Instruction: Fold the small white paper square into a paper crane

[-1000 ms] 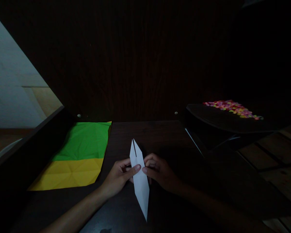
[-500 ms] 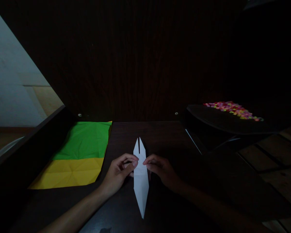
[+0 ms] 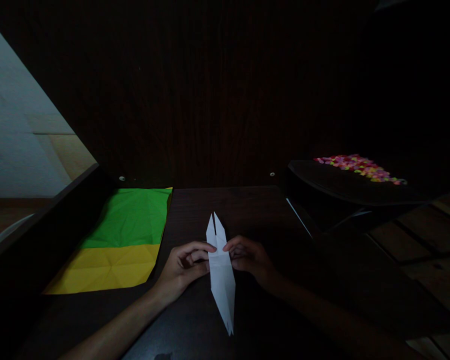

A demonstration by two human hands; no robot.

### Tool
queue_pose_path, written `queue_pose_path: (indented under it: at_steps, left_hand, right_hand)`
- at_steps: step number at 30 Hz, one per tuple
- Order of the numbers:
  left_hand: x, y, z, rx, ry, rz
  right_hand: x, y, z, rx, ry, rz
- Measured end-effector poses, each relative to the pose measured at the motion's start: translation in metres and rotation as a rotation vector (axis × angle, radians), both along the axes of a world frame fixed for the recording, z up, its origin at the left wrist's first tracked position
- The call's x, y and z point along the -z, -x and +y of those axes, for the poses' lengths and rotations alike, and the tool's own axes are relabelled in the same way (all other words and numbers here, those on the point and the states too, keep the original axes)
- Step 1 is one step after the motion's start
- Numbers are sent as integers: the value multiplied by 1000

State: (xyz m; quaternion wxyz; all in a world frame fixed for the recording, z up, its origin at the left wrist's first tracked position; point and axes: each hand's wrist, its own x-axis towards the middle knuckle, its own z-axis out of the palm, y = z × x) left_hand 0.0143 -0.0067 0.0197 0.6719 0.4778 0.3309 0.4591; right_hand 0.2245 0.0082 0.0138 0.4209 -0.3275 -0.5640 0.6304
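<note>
A long, narrow folded white paper [image 3: 221,280] with two pointed tips at its far end lies over the dark wooden table [image 3: 195,325]. My left hand [image 3: 183,267] pinches its left edge near the middle. My right hand [image 3: 249,257] pinches its right edge at the same height. The thumbs and forefingers of both hands meet on the paper just below the split tips. The scene is dim.
Green paper [image 3: 133,217] over yellow paper [image 3: 105,267] lies flat to the left of my hands. At the right a dark raised tray [image 3: 341,187] carries several small colourful pieces [image 3: 358,167]. A dark panel stands behind the table.
The white paper has swung: its near point moved slightly right and its far tips shifted. Both hands moved a little farther up the paper.
</note>
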Motion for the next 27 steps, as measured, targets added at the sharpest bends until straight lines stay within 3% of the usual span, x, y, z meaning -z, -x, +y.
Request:
queue_pose_path:
  at_steps: [9,16,21,27]
  left_hand:
    - [4,-1,1,7,45,-14]
    - [-4,-5,2,-135,-5,129]
    - [-12,-8,0,-126,-11,216]
    - [-10,-8,-1,-128,-9,209]
  right_hand:
    - [-2,-2,0,-22,-13,-7]
    - [1,3,-1,21,-12,-63]
    - [6,7,-2,28,-2,-48]
    - [6,8,-3,68,-14,-96]
